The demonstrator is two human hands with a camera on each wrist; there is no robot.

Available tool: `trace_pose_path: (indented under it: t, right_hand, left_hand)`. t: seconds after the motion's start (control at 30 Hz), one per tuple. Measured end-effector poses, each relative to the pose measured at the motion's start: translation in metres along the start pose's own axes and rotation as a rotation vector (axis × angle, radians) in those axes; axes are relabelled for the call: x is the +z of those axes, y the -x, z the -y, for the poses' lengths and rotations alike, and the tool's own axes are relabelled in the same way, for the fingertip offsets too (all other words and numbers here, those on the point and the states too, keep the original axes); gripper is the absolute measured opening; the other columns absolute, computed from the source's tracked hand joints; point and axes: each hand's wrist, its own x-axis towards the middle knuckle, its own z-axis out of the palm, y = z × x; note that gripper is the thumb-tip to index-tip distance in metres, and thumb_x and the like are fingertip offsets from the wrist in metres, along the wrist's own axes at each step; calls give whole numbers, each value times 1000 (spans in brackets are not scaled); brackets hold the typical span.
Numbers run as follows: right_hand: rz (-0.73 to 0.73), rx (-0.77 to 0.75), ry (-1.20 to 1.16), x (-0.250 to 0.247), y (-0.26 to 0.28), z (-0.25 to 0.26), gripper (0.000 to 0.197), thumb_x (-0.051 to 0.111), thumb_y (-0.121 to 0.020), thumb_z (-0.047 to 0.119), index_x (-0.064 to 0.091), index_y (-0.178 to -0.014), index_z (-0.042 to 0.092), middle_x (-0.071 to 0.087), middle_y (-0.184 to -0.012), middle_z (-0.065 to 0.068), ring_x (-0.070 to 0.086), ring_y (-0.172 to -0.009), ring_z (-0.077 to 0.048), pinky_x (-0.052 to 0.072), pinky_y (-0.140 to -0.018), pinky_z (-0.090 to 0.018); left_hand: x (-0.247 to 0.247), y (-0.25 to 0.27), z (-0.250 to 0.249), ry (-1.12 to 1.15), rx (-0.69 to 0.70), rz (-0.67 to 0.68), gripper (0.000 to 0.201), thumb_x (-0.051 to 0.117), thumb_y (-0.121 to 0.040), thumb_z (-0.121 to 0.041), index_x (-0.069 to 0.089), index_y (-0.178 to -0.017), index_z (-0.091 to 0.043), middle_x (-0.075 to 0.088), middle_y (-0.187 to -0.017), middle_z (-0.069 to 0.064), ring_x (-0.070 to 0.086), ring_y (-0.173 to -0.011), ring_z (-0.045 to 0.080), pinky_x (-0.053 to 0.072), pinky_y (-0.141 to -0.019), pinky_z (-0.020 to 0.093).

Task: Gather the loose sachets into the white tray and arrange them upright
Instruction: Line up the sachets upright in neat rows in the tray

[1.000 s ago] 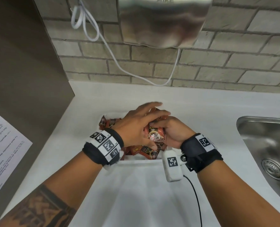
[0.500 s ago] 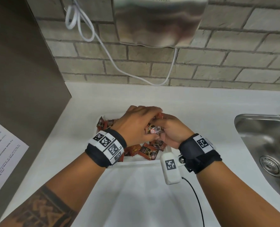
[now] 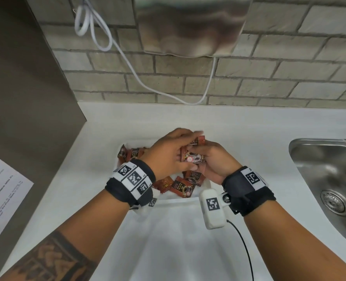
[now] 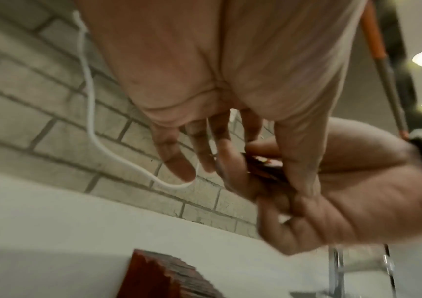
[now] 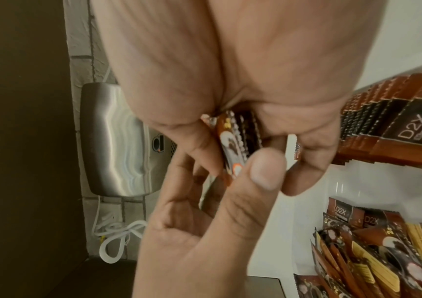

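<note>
On the white counter, largest thing first:
Counter [image 3: 239,126]: white; ran from the brick wall [image 3: 289,74] at the far side to the near edge; a steel sink [image 3: 330,169] sat at its right.
Hand dryer [image 3: 192,27]: steel, fixed on the wall above the far edge; a white cable [image 3: 127,63] looped down from it.
Paper sheet [image 3: 2,191]: printed, at the near left.
White tray [image 3: 174,200]: stood on the counter in the middle, beneath both hands; its near rim showed between the wrists.
Left hand [image 3: 168,157]: over the left part of the tray; thumb and fingers closed on the bundle of sachets from the left, the remaining fingers stretched over its far edge.
Right hand [image 3: 214,161]: over the right part of the tray; fingers curled round the same bundle from the right.
Bundle of sachets [image 3: 192,155]: brown, held between the two hands above the tray; seen edge-on in the right wrist view.
Loose sachets [image 3: 182,187]: lay flat and tilted inside the tray near its front; others [image 3: 131,153] leaned at its far left corner.
</note>
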Motion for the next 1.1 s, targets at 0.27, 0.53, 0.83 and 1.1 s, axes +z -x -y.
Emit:
trace_pose_path:
  t: [0.27, 0.53, 0.83, 1.1]
  right_hand:
    - [95, 25, -23, 0, 3, 0, 42, 53, -94, 4, 49, -132, -13, 61, -118, -30, 63, -104, -37, 54, -92, -48]
    - [-328, -324, 949, -12, 13, 14, 38, 76, -85, 32, 55, -115, 25, 53, -107, 9, 54, -86, 0, 39, -68, -12]
    - [-211, -375, 1196, -23, 15, 27, 9, 78, -84, 17, 70, -86, 21, 67, -78, 9, 58, -68, 4, 41, -65, -3]
    - [-300, -175, 1378, -50, 7, -10, 5, 73, -86, 18, 71, -82, 18, 57, -78, 15, 56, -75, -7, 38, -57, -6]
  left_hand:
    - [9, 0, 2, 752, -232, 77, 56, 80, -79, -9, 49, -125, -18, 62, -116, 10, 60, -110, 27, 48, -100, 61]
    - [5, 3, -3, 717, -319, 37, 42, 71, -89, 0, 59, -122, -23, 64, -113, 10, 68, -95, 23, 62, -61, 41]
    - [12, 7, 1, 450, -390, 103, 47, 85, -78, -14, 63, -120, -20, 75, -101, 5, 74, -85, 34, 51, -45, 27]
    - [11, 22, 30, -202, -507, 246, 38, 77, -78, -10, 57, -105, -27, 66, -97, -5, 65, -81, 15, 52, -65, 28]
